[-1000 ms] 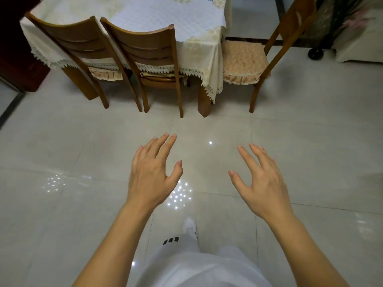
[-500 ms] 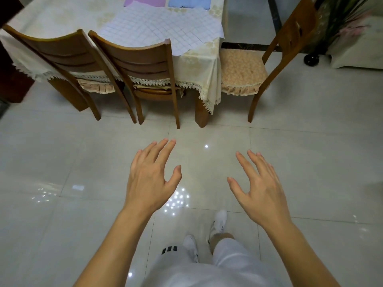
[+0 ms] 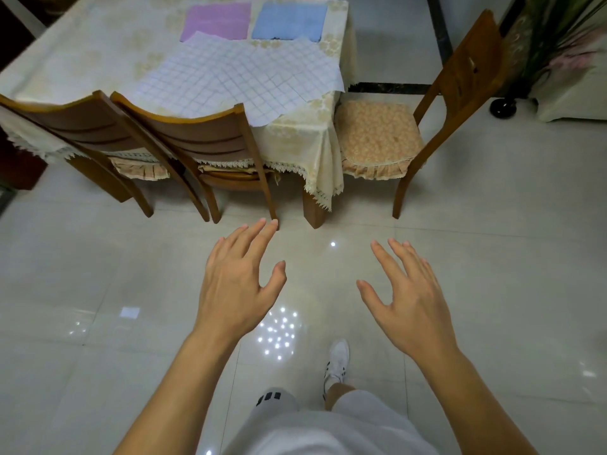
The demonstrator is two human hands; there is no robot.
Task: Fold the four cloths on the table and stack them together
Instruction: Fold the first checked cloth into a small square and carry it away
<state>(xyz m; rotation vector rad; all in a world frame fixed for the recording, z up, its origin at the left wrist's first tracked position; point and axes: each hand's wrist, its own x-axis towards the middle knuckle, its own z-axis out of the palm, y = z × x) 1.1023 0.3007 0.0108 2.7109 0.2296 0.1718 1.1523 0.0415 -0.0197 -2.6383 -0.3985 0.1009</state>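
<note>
1. The floor is pale glossy tile that mirrors a cluster of ceiling lights at about 6 o'clock. The worktop, under a cream lace-edged cover, fills the 11 to 12 o'clock part of the view.
2. Three wooden chairs show: two, the left chair and the middle chair, are pushed in along the near edge, and the end chair stands at 1 o'clock with a patterned cushion. A plant is at 2 o'clock.
3. Three cloths can be counted on the worktop. A large checked cloth lies nearest, its corner hanging over the edge. Behind it, side by side, lie a purple cloth and a blue cloth, with the checked cloth overlapping the purple one's near edge. A fourth cannot be made out.
4. The left hand and right hand reach forward over the floor, backs up. Their fingers are spread and relaxed, holding nothing, well short of the cloths.
5. White shorts and one white shoe show at 6 o'clock.
</note>
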